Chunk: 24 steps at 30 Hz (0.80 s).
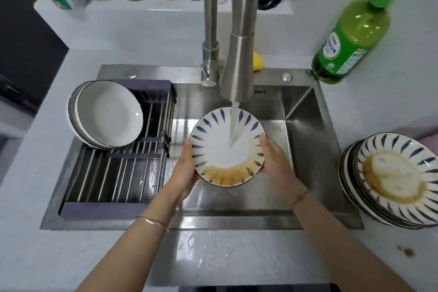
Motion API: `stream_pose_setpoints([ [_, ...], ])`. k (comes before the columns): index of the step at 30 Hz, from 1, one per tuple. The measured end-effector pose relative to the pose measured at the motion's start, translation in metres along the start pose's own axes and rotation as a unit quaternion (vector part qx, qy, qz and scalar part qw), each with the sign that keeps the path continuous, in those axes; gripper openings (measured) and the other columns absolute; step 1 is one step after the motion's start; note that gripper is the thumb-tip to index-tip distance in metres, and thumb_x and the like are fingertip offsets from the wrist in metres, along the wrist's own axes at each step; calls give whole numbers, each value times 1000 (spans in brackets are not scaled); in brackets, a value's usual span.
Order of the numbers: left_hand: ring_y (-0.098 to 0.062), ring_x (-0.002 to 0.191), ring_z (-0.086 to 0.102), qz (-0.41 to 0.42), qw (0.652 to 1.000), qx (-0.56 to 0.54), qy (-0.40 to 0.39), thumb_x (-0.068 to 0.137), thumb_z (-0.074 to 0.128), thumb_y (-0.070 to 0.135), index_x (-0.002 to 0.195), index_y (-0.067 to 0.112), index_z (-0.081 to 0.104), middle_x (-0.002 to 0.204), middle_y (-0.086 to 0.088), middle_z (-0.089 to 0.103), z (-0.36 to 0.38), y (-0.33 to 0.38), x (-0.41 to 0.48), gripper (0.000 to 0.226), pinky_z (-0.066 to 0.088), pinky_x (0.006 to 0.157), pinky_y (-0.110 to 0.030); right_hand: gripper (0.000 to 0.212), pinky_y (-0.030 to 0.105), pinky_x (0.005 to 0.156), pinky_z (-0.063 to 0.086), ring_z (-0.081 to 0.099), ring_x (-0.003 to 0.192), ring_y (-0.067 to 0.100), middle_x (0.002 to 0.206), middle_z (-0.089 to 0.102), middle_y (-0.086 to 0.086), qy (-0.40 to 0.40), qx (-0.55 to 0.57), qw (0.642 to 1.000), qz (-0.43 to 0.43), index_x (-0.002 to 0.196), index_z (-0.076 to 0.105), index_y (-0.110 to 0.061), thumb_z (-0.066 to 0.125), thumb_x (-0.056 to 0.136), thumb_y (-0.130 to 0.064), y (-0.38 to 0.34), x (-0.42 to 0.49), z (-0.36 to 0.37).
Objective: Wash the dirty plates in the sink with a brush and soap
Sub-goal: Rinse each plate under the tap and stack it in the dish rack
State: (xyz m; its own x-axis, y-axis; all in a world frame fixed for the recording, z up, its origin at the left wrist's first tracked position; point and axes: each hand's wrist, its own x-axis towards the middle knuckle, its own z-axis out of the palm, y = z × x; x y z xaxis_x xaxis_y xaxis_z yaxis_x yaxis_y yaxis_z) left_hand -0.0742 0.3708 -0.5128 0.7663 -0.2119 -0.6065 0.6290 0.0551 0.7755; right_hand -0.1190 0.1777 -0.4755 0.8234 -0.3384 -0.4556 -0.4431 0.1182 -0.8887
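A white plate with blue leaf marks [213,149] is held tilted over the steel sink [305,111] under running water from the tap [239,59]. Brown sauce pools along its near rim. My left hand [183,170] grips the plate's left edge, and my right hand [276,159] grips its right edge. A stack of dirty patterned plates [391,180] with brown residue stands on the counter to the right. A green soap bottle [350,35] stands at the sink's back right corner. No brush is in view.
A drying rack [123,173] spans the sink's left side and holds white plates [106,118] leaning at its far end. Something yellow [257,61] lies behind the tap. Jars and bottles line the back shelf. Water drops and a brown spot [408,252] mark the front counter.
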Motion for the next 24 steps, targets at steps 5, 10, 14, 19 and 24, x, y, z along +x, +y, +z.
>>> stream_pose_setpoints([
  [5,-19,87,71,-60,998,-3,-14,102,22,55,130,22,50,114,-7,69,20,-8,11,52,59,65,-30,32,26,62,57,67,80,16,94,69,6,26,-44,999,15,104,61,-18,33,103,-35,-2,4,-11],
  [10,-24,108,62,-5,991,133,4,102,32,52,144,25,38,133,-5,58,21,-10,17,50,57,78,-37,36,23,55,57,65,84,18,98,67,6,39,-16,994,103,112,59,-15,30,104,-34,23,3,-16],
  [14,-13,113,53,74,980,181,18,104,37,34,139,15,41,128,7,55,13,3,9,39,42,83,-14,29,25,55,55,62,79,18,96,63,8,46,22,989,137,107,55,-13,31,105,-27,35,0,-4],
  [19,1,112,56,126,980,152,33,105,34,33,126,26,49,118,18,58,4,12,6,27,45,89,-10,25,25,69,57,64,93,16,99,66,-4,23,19,997,75,111,56,-23,33,104,-32,29,-1,3],
  [24,-1,109,55,63,995,72,30,103,32,45,132,33,41,120,15,55,12,8,14,33,49,82,-13,32,36,83,55,66,92,18,99,70,3,33,-42,999,-6,101,64,-19,36,103,-33,9,8,-2],
])
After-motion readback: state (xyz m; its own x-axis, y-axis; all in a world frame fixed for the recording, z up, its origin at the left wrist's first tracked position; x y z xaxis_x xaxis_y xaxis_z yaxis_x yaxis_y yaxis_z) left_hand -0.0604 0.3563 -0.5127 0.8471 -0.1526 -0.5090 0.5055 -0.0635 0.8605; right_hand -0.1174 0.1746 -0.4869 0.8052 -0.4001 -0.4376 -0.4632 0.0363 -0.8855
